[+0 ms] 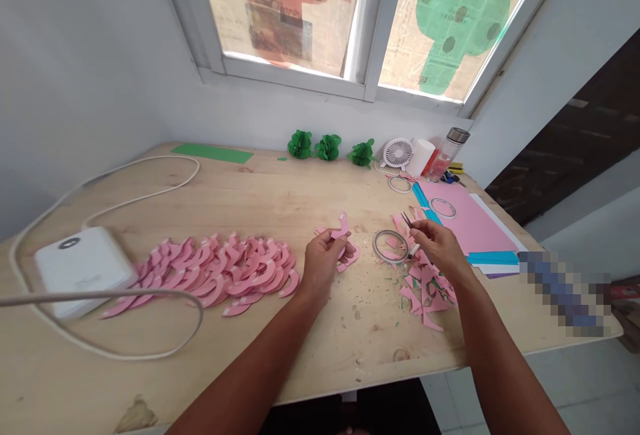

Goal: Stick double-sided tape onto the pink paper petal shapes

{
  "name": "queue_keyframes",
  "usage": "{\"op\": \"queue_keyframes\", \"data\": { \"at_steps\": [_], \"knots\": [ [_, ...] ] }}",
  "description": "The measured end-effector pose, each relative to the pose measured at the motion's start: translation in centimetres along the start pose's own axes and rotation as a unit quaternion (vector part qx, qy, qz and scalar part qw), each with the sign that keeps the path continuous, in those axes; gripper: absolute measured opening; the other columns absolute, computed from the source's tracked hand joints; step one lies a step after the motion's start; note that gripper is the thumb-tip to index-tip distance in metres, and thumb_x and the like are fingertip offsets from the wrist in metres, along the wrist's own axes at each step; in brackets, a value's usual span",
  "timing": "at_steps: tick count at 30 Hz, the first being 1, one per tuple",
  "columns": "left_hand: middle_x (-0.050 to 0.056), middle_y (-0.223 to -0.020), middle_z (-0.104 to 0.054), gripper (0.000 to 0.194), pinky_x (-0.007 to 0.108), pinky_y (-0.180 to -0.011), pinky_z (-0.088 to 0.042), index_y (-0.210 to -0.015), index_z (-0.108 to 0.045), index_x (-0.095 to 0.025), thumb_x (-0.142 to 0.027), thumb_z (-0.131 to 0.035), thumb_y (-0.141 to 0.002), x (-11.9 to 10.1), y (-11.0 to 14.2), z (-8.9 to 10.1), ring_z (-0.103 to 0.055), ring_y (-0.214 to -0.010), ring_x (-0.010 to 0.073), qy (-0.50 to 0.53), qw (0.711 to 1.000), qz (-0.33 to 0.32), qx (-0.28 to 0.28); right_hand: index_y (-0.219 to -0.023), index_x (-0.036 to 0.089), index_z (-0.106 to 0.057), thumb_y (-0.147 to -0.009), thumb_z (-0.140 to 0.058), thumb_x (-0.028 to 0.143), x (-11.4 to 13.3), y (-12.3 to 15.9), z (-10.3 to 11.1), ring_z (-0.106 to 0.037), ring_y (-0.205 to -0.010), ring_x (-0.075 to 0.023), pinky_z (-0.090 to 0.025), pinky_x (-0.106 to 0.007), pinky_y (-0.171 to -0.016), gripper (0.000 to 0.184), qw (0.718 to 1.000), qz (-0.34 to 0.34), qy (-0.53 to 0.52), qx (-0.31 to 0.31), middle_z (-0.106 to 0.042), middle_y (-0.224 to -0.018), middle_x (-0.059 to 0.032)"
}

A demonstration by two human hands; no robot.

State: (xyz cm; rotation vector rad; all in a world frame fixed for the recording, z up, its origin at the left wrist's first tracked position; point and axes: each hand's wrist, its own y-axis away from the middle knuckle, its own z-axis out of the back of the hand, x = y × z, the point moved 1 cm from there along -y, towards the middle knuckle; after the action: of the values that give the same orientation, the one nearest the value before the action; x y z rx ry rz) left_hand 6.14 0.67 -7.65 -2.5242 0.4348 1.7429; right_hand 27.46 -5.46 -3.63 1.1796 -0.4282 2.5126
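Note:
My left hand (325, 258) pinches a curved pink paper cutout (343, 225), its fingers closed over the middle of it. My right hand (440, 243) is closed around a thin dark two-pointed tool (407, 220); whether it is tweezers or small scissors I cannot tell. Its points face up and left, away from the paper in my left hand. Between the hands a tape roll (375, 246) lies flat. Beneath my right hand spreads a heap of pink paper scraps (425, 291). To the left sit rows of overlapping curved pink pieces (255, 268) with pale patches on some ends.
A white power bank (83, 268) with a looping cable (135, 356) occupies the left side. Along the wall are green paper ornaments (327, 147), a small fan (398, 153) and a glass bottle (447, 155). Pink sheets (480, 218) and another tape roll (454, 209) lie right.

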Motion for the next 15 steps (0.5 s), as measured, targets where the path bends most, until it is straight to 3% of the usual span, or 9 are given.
{"op": "queue_keyframes", "data": {
  "at_steps": [4, 7, 11, 15],
  "knots": [
    [0.001, -0.053, -0.060, 0.023, 0.020, -0.046, -0.037, -0.078, -0.061, -0.011, -0.026, -0.062, -0.061, 0.0, 0.1, -0.2, -0.050, -0.048, 0.0093, -0.003, 1.000, 0.007, 0.011, -0.091, 0.015, -0.058, -0.072, -0.053, 0.039, -0.9, -0.7, -0.3, -0.058, -0.067, -0.0158, -0.045, -0.027, -0.060, 0.030, 0.995, -0.037, -0.092, 0.010, -0.060, -0.075, -0.0036],
    [0.001, -0.053, -0.060, 0.022, 0.020, -0.046, -0.037, -0.077, -0.060, -0.011, -0.027, -0.063, -0.062, -0.1, 0.3, -0.4, -0.050, -0.047, 0.0091, -0.003, 1.000, 0.012, 0.026, -0.088, 0.016, -0.056, -0.074, -0.048, 0.039, -1.4, -1.5, -0.6, -0.054, -0.057, -0.0127, -0.041, -0.024, -0.050, 0.028, 0.994, -0.048, -0.092, 0.016, -0.059, -0.075, -0.0032],
    [0.002, -0.055, -0.061, 0.020, 0.021, -0.048, -0.039, -0.076, -0.060, -0.012, -0.027, -0.063, -0.062, -0.2, 0.5, -0.5, -0.052, -0.048, 0.0098, -0.018, 0.999, 0.003, 0.043, -0.083, 0.017, -0.059, -0.077, -0.044, 0.040, -1.8, -2.0, -1.2, -0.054, -0.061, -0.0142, -0.038, -0.025, -0.054, 0.028, 0.999, -0.008, 0.043, -0.001, -0.061, -0.074, -0.0037],
    [0.002, -0.057, -0.062, 0.017, 0.022, -0.049, -0.039, -0.074, -0.060, -0.013, -0.026, -0.061, -0.064, -0.1, 0.6, -0.5, -0.052, -0.049, 0.0102, -0.034, 0.998, 0.000, 0.049, -0.094, 0.018, -0.060, -0.075, -0.051, 0.042, -2.2, -2.0, -1.6, -0.058, -0.075, -0.0190, -0.037, -0.025, -0.060, 0.032, 0.980, 0.010, 0.200, -0.004, -0.065, -0.084, -0.0065]
  ]
}}
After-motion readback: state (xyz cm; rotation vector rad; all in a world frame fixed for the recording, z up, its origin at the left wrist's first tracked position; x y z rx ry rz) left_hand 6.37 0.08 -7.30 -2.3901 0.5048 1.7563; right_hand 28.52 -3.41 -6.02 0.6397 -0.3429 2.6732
